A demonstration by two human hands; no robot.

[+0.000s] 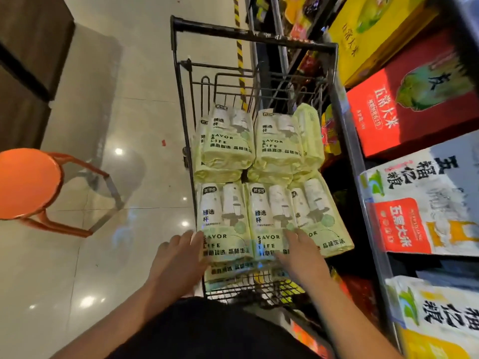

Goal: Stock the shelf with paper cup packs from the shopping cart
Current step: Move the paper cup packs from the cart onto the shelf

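Left hand [178, 257] and right hand [300, 257], both spread, on the paper cup packs [269, 216] in the shopping cart [255, 37]
The left hand's straight fingers touch the nearest pack's left edge, and the right hand lies flat on the pack beside it; the cart stands just beside the shelf [350, 136] of rice boxes [404, 110]

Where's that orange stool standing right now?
In the head view the orange stool stands on the pale floor at the left edge, well left of the shopping cart full of paper cup packs.
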